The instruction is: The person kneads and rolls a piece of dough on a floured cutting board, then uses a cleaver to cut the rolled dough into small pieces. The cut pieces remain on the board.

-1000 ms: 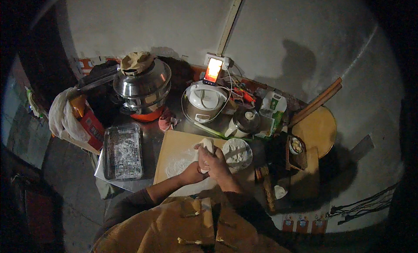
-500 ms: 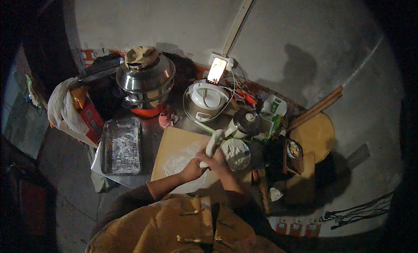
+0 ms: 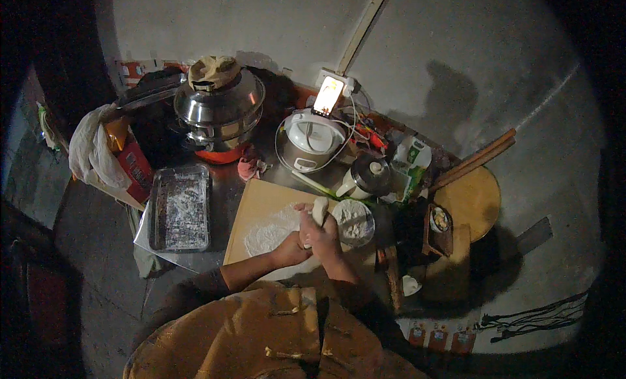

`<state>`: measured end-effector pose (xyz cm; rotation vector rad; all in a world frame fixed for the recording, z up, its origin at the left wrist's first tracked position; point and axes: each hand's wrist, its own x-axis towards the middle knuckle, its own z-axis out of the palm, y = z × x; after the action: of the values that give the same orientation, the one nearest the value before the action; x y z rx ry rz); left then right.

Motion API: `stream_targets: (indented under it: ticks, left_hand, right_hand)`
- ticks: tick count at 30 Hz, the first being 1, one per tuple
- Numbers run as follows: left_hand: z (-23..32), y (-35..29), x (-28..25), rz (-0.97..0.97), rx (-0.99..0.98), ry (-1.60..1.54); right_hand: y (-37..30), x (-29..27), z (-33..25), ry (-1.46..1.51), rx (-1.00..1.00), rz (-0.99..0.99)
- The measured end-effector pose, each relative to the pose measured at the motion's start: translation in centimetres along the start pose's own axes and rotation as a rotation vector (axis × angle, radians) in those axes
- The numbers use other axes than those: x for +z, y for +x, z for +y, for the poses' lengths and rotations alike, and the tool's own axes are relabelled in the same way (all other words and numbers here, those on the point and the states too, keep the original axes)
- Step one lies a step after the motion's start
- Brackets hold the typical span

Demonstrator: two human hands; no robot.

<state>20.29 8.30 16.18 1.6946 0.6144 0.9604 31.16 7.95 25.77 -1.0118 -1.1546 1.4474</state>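
Observation:
A pale strip of dough (image 3: 319, 210) stands up between my hands, above a floured wooden board (image 3: 251, 206). My left hand (image 3: 293, 250) is closed round its lower part. My right hand (image 3: 318, 237) crosses in front and grips it higher up, fingers pointing left and a little blurred. The dough's upper end shows beyond my right hand; its middle is mostly hidden. Loose white flour (image 3: 266, 238) covers part of the board left of my hands. Just right of them stands a bowl of flour (image 3: 354, 222).
At left lies a flour-dusted metal tray (image 3: 180, 209). Behind the board are a stacked steel steamer (image 3: 218, 111), a rice cooker (image 3: 312, 141) with a lit phone (image 3: 328, 95) above it, and a lidded pot (image 3: 368, 178). A round wooden board (image 3: 471, 203) leans at right.
The dough and my right hand have come lower and nearer to me. Less of the dough shows above my fingers now. The view has shifted slightly.

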Motion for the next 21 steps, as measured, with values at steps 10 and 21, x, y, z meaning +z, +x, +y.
stream_targets:
  ticks: [10, 21]
  left_hand:
    - [-0.5, 0.1, 1.0, 0.118, 0.050, -0.014]
    - [0.1, 0.8, 0.5, 0.033, -0.053, 0.110]
  right_hand:
    - [-0.3, 0.4, -1.2, -0.133, -0.059, -0.032]
    - [0.3, 1.0, -2.1, -0.189, -0.071, 0.159]
